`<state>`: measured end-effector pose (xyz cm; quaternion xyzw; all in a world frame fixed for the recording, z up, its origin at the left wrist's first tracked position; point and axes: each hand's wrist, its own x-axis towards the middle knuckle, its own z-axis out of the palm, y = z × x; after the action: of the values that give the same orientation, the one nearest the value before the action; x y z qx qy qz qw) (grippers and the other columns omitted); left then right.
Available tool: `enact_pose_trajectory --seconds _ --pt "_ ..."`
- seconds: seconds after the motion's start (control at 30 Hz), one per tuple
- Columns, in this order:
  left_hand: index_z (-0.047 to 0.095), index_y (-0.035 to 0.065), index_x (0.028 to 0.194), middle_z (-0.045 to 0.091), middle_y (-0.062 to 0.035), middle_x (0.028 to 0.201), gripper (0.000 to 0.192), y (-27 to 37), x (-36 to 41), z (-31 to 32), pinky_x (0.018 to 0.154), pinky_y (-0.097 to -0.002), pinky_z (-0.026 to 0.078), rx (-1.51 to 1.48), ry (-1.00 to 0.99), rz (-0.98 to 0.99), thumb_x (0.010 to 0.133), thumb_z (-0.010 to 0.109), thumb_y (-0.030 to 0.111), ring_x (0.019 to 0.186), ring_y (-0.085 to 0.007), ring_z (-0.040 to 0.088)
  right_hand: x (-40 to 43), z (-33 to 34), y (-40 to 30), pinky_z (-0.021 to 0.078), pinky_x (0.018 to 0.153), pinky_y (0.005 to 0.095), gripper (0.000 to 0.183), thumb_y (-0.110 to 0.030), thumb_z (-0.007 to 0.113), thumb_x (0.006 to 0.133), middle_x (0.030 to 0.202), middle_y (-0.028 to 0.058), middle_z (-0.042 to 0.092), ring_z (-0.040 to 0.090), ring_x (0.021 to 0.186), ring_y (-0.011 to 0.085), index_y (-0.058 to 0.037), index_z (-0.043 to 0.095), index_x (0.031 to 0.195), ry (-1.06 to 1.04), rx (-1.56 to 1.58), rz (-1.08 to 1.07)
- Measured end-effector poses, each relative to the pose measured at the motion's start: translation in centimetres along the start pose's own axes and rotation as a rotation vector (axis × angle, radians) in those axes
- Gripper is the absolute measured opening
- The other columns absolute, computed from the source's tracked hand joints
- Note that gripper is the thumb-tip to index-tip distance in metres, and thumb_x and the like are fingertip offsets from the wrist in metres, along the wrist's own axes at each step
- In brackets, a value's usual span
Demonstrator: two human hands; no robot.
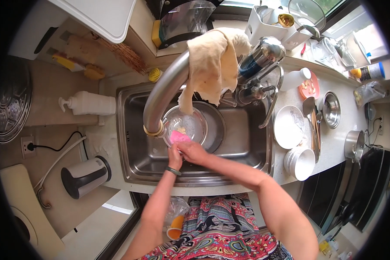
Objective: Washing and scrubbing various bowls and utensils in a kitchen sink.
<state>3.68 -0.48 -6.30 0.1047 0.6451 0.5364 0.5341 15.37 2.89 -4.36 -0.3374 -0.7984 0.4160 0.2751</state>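
Both hands meet over the front edge of a metal bowl point(200, 122) in the sink. My left hand point(175, 156), with a dark bangle at the wrist, and my right hand point(193, 152) both grip a pink cloth point(179, 137). Pale pieces point(181, 130) and suds show in the bowl beyond the cloth. A larger round pan point(217, 130) lies beneath and to the right of the bowl. The curved steel faucet point(164, 94) arches above, its spout just left of the cloth. A tan rag point(211, 65) hangs over the faucet.
The steel sink point(195, 182) surrounds the bowls. At right stand a white plate point(289, 126), stacked white bowls point(304, 164), a spatula point(308, 105) with chopsticks and a steel bowl point(331, 109). A white pump bottle point(92, 103) and a kettle point(84, 177) are at left.
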Motion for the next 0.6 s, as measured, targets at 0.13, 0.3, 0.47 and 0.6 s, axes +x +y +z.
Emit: enact_pose_trajectory --seconds 0.13,0.3,0.47,0.6 --pt "0.056 0.0008 0.092 0.06 -0.0087 0.086 0.026 3.8 2.8 -3.1 0.062 -0.0324 0.049 0.264 -0.239 -0.186 0.084 0.045 0.023 0.073 -0.0179 0.06 -1.5 -4.6 5.2 0.0443 0.071 0.0384 0.015 -0.011 0.054 0.07 0.082 0.0105 0.058 0.058 0.082 0.0278 -0.0067 0.054 0.085 -0.004 -0.321 -0.361" --pt "0.044 0.0112 0.125 0.049 -0.0057 0.125 0.067 5.3 2.0 0.9 0.089 -0.0408 0.042 -0.108 -0.467 -0.361 0.086 0.028 0.064 0.11 -0.0201 0.049 -1.8 -3.8 2.4 0.048 0.058 0.0342 0.012 -0.015 0.054 0.081 0.076 0.0108 0.059 0.062 0.068 0.0218 -0.0055 0.058 0.087 -0.149 0.097 0.153" --pt "0.042 0.0153 0.126 0.048 -0.0036 0.126 0.066 1.0 2.3 -1.8 0.089 -0.0403 0.043 -0.083 -0.398 -0.438 0.086 0.027 0.065 0.113 -0.0219 0.047 -1.6 -3.5 3.0 0.04 0.04 0.0252 0.042 -0.039 0.051 0.089 0.059 0.0 0.053 0.052 0.046 0.0123 -0.0003 0.059 0.074 0.584 1.18 0.984" --pt "0.045 0.0131 0.122 0.051 -0.004 0.12 0.047 2.3 1.1 -1.6 0.09 -0.0414 0.042 -0.311 -0.42 -0.467 0.092 0.036 0.047 0.11 -0.0214 0.049 -2.6 -4.4 8.0 0.0454 0.049 0.0345 0.043 -0.042 0.051 0.088 0.061 0.0053 0.057 0.056 0.049 0.0198 -0.0007 0.06 0.08 0.52 0.766 1.102"
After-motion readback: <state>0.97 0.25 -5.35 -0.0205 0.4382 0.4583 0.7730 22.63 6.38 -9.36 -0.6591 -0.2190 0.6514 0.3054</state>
